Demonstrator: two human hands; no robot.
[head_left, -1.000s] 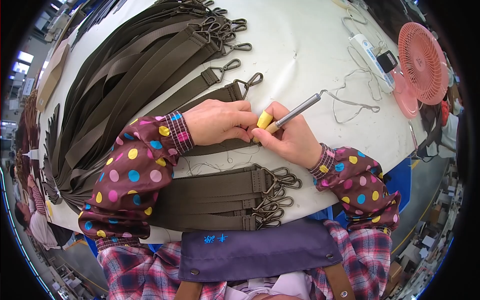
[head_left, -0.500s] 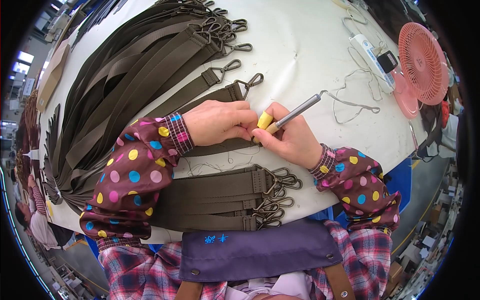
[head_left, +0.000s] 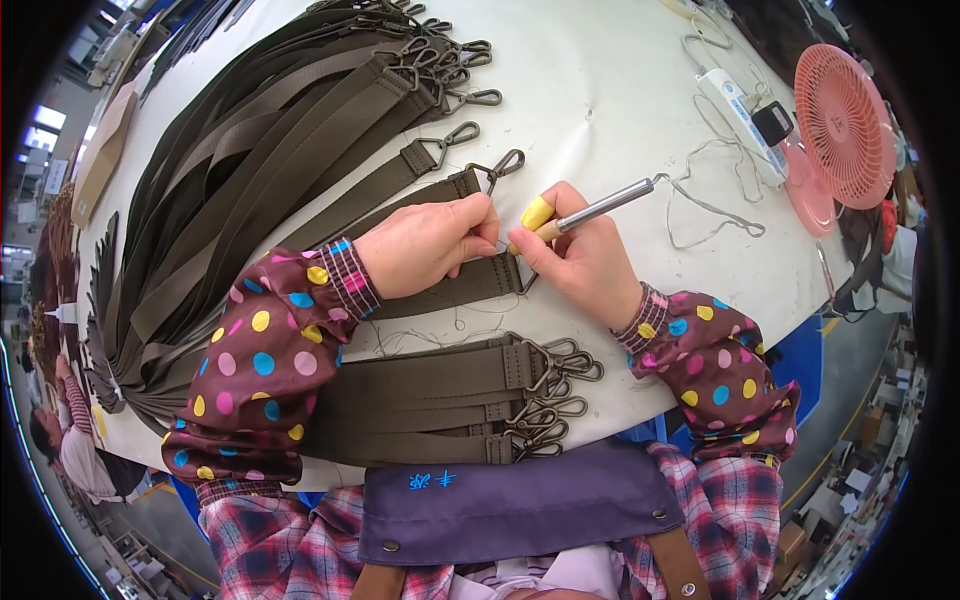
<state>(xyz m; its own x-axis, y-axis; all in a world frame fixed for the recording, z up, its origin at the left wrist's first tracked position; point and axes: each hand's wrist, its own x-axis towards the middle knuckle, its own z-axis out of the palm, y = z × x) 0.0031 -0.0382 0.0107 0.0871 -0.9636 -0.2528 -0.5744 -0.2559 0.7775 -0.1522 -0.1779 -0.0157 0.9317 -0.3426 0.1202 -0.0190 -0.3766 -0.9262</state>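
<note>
My right hand [head_left: 588, 255] is wrapped round a pen-shaped tool [head_left: 606, 206] with a silver barrel and a beige front part; a thin cord trails from its back end. A yellow finger cover [head_left: 536, 212] sits on my right index finger. Just to the left, my left hand [head_left: 430, 240] is closed in a pinch, and what it holds, if anything, is hidden. Below its fingers lies the end of a dark olive webbing strap [head_left: 450, 287], partly under the hand, with a metal fitting at its tip near my right thumb.
A pile of similar straps [head_left: 260, 150] with metal snap hooks spreads across the left. More straps [head_left: 430, 390] lie nearest me. A white power strip [head_left: 742, 125] and pink fan [head_left: 845, 125] stand at the right. Loose threads [head_left: 420, 335] lie between the straps.
My hands have drawn slightly apart from close together, uncovering the strap's end. The tool has shifted a little to the right and up with my right hand.
</note>
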